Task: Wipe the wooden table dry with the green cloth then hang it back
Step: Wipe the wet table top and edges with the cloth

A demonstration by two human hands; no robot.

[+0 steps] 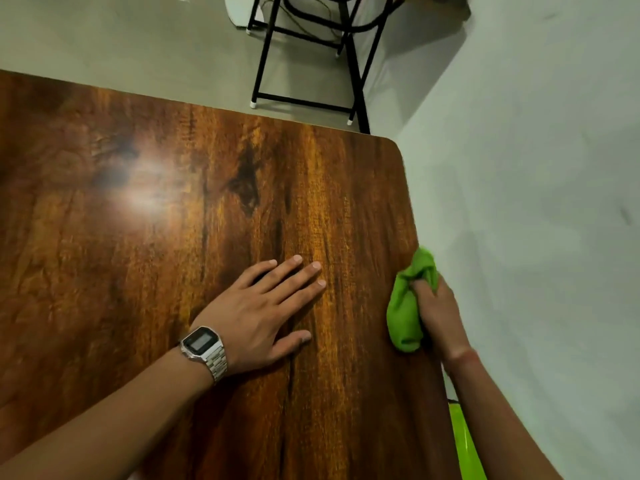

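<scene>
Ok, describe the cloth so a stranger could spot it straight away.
Start at the wooden table and follow its right edge toward the near end. There the right hand holds the cloth, bunched up on the tabletop. It is the only bright green, soft thing on the wood.

Two hands (266, 306), one green cloth (407, 313), one wooden table (173, 220), one wristwatch (204, 351).

Glossy grained wooden table (173, 237), soft matt green cloth (405, 317), shiny metal watch (204, 351).
</scene>
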